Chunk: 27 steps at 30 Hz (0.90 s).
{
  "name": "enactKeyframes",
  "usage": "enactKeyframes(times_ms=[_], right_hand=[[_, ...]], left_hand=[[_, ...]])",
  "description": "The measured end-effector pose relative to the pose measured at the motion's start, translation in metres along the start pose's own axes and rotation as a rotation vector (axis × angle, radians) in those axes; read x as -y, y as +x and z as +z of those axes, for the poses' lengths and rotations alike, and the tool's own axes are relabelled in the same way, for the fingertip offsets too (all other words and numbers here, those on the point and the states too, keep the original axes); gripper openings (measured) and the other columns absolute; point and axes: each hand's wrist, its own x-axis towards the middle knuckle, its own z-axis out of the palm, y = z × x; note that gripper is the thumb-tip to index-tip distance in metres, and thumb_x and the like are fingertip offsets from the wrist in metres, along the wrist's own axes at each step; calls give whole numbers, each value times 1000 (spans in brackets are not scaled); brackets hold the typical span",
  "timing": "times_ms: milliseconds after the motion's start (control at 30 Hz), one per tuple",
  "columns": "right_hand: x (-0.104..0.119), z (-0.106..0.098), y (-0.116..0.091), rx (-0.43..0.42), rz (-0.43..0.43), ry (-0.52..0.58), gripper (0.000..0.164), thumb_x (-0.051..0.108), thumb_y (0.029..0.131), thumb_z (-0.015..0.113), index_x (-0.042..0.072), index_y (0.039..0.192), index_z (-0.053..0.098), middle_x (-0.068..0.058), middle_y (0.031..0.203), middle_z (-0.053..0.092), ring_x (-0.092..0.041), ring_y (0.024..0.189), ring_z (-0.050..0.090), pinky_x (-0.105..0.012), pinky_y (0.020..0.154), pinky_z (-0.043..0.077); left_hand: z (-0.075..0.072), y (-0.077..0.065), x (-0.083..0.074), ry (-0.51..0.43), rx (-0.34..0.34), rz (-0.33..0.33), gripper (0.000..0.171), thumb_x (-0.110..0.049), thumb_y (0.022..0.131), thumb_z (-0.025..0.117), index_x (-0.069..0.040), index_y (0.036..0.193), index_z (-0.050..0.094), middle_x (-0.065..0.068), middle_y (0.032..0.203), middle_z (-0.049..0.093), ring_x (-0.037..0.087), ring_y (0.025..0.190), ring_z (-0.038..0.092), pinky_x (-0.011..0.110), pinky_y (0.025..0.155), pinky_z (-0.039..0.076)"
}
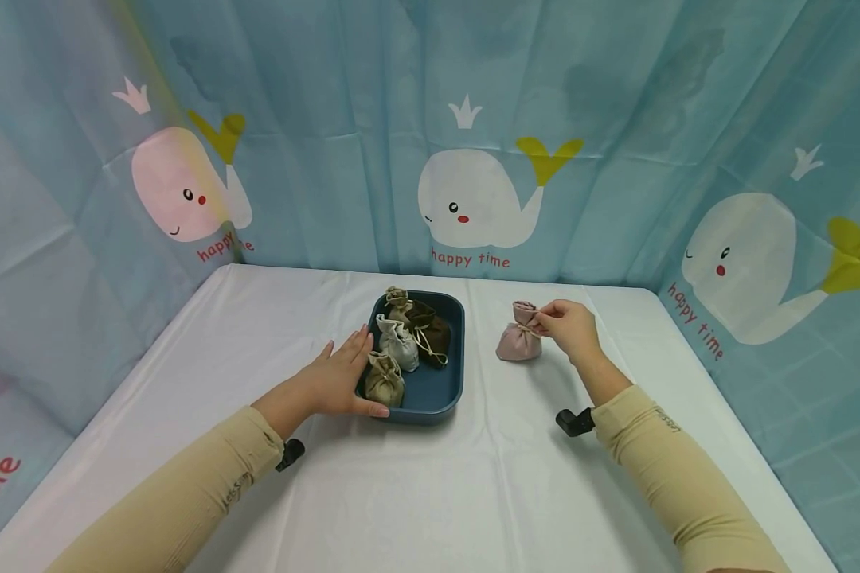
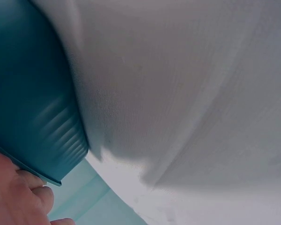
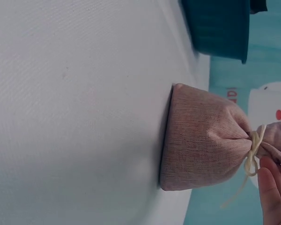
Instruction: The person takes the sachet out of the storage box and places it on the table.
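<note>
Pink pouch [image 1: 519,345] stands upright on the white table [image 1: 401,501], right of the blue tray [image 1: 433,391] and apart from it. The right hand [image 1: 572,326] pinches its neck beside the pale string [image 3: 255,140]. The left hand [image 1: 335,383] rests with fingers extended against the tray's left side, thumb at the near rim. Inside sit two olive pouches [image 1: 385,387], near left and far left, a light gray pouch [image 1: 399,348] between them, and a brown pouch [image 1: 435,334] toward the right.

Booth with whale-print curtains [image 1: 301,191]
</note>
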Motion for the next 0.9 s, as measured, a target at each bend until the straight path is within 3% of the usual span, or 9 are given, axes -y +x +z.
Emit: enactKeyframes(times_ms=[233, 433, 667, 900], right_hand=[[6, -8, -1, -25, -19, 27, 20, 16, 88, 61, -3, 94, 65, -19, 92, 66, -24, 82, 67, -21, 65, 53], [10, -13, 1, -32, -13, 19, 20, 16, 89, 60, -2, 95, 65, -19, 93, 66, -24, 82, 67, -22, 66, 53], [13, -17, 2, -43, -36, 41, 22, 18, 89, 61, -2, 97, 65, -18, 96, 66, -12, 78, 67, -20, 66, 52], [25, -19, 0, -60, -56, 71, 25, 21, 89, 62, -2, 98, 65, -17, 95, 67, -13, 80, 67, -22, 69, 53]], left_hand=[[-2, -1, -1, 10, 7, -6, 128, -89, 59, 39, -3, 147, 1, 14, 152, -9, 30, 140, 1, 58, 106, 8], [-2, -1, -1, 9, 9, -6, 128, -88, 59, 39, -2, 147, 1, 14, 152, -9, 30, 139, 1, 58, 106, 8], [-3, -2, -3, 13, 9, -4, 127, -88, 60, 40, -2, 147, 2, 14, 152, -9, 30, 139, 1, 58, 106, 9], [-3, -3, -3, 3, 5, 2, 127, -87, 61, 41, -1, 146, 3, 16, 152, -6, 31, 139, 2, 59, 106, 9]])
